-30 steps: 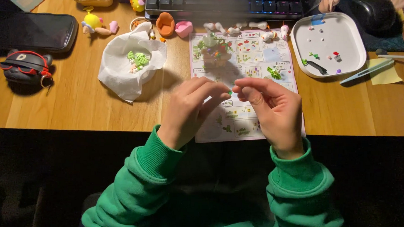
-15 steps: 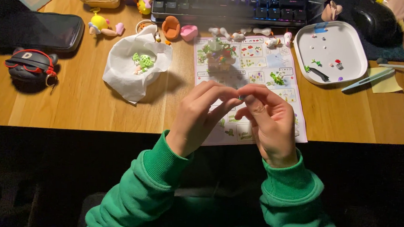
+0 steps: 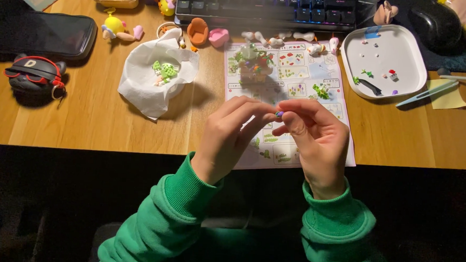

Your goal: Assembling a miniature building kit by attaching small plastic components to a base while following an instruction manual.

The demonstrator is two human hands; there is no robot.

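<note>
Purple, tiny plastic piece [image 3: 279, 114] pinched between fingertips of left hand [image 3: 231, 137] and right hand [image 3: 316, 142], above the near edge of the printed instruction sheet [image 3: 298, 79]. Probably very light, hard, smooth, easily dropped; best gripped at the sides with thumb and forefinger tips. Both hands curled, grasping the piece at the point where the fingertips meet. Beyond, on the wooden desk [image 3: 87, 119]: white tissue [image 3: 141, 82] holding green bits, white tray [image 3: 398, 57].
</note>
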